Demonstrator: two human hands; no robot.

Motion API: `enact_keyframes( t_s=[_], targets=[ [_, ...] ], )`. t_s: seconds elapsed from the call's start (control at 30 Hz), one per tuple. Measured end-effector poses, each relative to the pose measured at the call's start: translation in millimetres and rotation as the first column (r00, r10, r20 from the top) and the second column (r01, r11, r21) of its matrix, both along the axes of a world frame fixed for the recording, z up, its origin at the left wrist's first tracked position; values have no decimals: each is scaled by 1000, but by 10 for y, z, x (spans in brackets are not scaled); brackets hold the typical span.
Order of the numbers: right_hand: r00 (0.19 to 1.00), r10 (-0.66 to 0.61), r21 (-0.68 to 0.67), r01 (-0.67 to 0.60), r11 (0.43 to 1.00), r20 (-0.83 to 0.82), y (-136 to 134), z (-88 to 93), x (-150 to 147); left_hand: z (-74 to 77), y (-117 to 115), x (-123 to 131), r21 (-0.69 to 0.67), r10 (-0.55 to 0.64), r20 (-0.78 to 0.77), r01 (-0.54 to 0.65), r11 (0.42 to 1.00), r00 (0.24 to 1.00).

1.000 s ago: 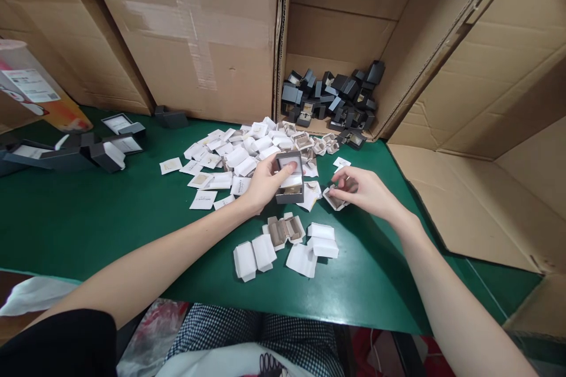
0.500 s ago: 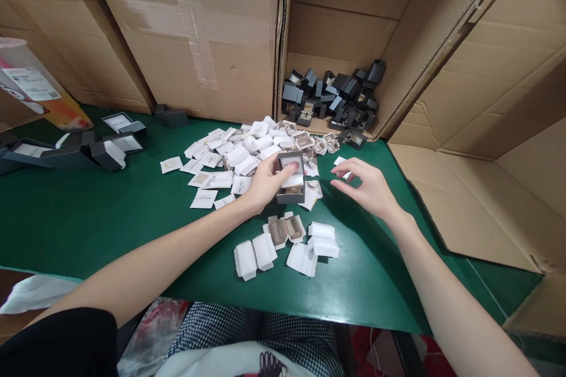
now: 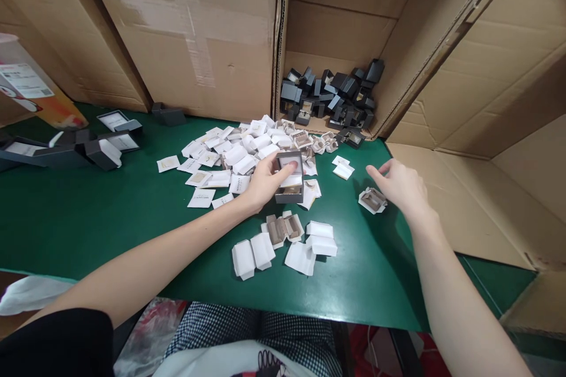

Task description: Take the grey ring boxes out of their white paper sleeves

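My left hand (image 3: 265,184) is closed around a small dark grey jewellery box (image 3: 289,195), its lid up. The thumb presses on a white card inside it, and something yellowish shows in the lower half. To the right, my right hand (image 3: 400,184) hangs over the table with bent fingers and the thumb apart, nothing visible in it. Just below its fingertips is a small folded card insert (image 3: 372,200), brown inside and white outside. Several unfolded white card inserts (image 3: 254,254) lie nearer my body.
A heap of white cards and inserts (image 3: 239,150) spreads beyond my left hand on the green table (image 3: 145,218). Many dark boxes (image 3: 331,94) fill an open carton (image 3: 349,23) at the back. More open dark boxes (image 3: 66,156) and a drink cup (image 3: 35,82) stand left.
My right hand has moved right, away from the two small white cards. The folded card insert now shows beneath it, where bare table was. My left hand keeps hold of the jewellery box.
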State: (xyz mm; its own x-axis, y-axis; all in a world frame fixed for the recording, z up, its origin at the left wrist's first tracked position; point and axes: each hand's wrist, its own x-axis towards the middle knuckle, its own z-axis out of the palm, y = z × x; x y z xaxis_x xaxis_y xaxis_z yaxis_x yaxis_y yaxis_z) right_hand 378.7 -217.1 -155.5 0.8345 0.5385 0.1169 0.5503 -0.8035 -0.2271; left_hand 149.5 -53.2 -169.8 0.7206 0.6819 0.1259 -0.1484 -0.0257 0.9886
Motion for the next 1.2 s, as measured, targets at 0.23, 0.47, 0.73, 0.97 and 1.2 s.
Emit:
enact_keyframes(
  t_s=[0.23, 0.47, 0.73, 0.97, 1.2],
  targets=[
    [948, 107, -168, -163, 972, -301, 14, -5, -22, 10, -4, 0, -10, -12, 2, 12, 1000, 1000],
    [800, 394, 353, -244, 903, -453, 81, -111, -53, 22, -14, 7, -16, -13, 18, 14, 1000, 1000],
    [911, 401, 594, -377, 711, 98, 125, -81, -107, 14, -20, 11, -25, -6, 15, 7, 1000, 1000],
    [919, 389, 251, -392, 885, 64, 213, -261, -182, 24, -23, -2, -5, -13, -16, 13, 1000, 1000],
    [900, 431, 417, -367, 831, -69, 266, -258, -269, 16, -14, 1, 8, -20, -1, 20, 1000, 1000]
  ],
)
